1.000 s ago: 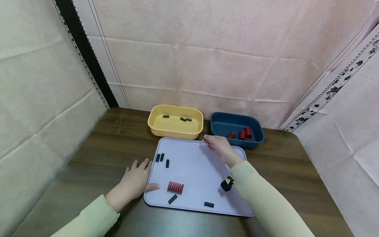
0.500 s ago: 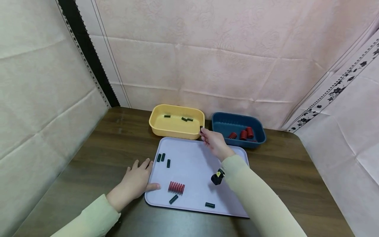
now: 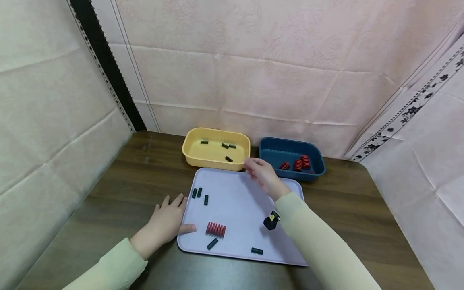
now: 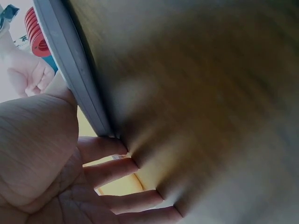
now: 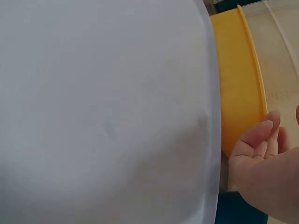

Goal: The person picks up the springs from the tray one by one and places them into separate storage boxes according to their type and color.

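Note:
In the head view my right hand (image 3: 264, 175) hovers at the near right corner of the yellow bin (image 3: 216, 148), its fingers loosely bent and nothing visible between them. The right wrist view has the same hand (image 5: 264, 163) with thumb and index tip close together. Inside the yellow bin lie several small dark green springs, one (image 3: 228, 159) near the front wall. My left hand (image 3: 164, 223) rests at the left rim of the pale lilac tray (image 3: 239, 209), fingers spread, thumb over the edge. On the tray are a red spring (image 3: 216, 229) and several dark green springs (image 3: 212, 244).
A blue bin (image 3: 290, 151) with several red springs (image 3: 305, 162) stands right of the yellow one. Both bins sit behind the tray on the wooden table (image 3: 145, 169), against a pale cloth backdrop (image 3: 232, 80). Cloth walls also flank both sides.
My right hand moved left to the yellow bin with a dark green spring and let it go; that spring now lies inside. The left hand has stayed at the tray's rim.

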`<state>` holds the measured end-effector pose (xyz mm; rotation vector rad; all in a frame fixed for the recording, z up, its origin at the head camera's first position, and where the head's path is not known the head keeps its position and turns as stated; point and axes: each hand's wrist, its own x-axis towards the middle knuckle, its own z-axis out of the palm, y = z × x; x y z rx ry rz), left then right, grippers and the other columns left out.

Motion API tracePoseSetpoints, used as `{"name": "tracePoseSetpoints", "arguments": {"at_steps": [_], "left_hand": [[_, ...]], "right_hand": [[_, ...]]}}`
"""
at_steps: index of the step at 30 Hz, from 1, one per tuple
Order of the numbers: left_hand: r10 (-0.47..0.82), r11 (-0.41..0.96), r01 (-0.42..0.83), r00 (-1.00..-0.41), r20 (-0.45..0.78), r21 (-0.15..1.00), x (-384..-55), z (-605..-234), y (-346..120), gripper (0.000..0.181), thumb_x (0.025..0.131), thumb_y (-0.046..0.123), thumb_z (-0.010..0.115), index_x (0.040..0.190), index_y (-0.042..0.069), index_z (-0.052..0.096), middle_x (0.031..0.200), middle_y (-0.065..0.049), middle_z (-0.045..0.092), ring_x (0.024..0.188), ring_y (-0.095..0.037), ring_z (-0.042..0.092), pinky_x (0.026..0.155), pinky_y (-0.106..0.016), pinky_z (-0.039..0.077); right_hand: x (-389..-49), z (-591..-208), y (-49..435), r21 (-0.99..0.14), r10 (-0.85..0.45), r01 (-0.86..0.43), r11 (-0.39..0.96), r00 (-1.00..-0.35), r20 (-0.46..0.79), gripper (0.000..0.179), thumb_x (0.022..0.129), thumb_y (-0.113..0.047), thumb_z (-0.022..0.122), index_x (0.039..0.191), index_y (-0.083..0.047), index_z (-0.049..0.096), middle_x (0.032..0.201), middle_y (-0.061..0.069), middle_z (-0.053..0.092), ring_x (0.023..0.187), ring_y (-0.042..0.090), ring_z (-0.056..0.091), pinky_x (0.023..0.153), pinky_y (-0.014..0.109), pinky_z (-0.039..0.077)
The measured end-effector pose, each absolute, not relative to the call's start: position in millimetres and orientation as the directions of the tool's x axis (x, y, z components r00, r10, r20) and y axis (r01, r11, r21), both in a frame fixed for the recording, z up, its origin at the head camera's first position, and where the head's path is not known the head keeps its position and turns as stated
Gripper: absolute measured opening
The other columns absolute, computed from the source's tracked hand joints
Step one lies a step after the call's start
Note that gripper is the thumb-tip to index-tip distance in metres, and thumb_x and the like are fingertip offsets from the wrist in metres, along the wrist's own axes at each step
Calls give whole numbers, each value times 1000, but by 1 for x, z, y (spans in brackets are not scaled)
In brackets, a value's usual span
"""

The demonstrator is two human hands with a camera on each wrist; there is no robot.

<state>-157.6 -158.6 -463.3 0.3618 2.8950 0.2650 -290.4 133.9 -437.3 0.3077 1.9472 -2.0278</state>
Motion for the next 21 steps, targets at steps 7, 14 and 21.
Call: {"name": "tracePoseSetpoints", "arguments": {"at_steps": [7,14,21], "left_hand": [[261,954,224,-947,-187,199,-157,-465,-160,97,76,65,68,139,-5,46,144,-27,41,125,-59,35,91,-72,34],[284,947,255,-949,-137,194,-156,-465,-162,96,77,64,68,137,-7,48,142,-28,42,123,-59,37,88,-72,37],[288,946,260,-949,-131,195,-158,-466,-164,96,76,65,68,137,-8,48,142,-28,42,122,-59,38,87,-72,37]], "right_hand": [[-270,-439,151,-945,-142,318,77,-935,-326,44,88,-39,71,122,-14,61,127,16,58,117,39,50,100,45,39],[-236,-435,167,-948,-253,189,257,-933,-255,56,87,-44,70,130,-9,59,121,19,59,104,35,54,91,46,45],[-193,-438,179,-864,-458,-151,481,-883,-101,40,87,-39,72,117,-14,68,98,0,67,88,25,58,74,36,50]]}}
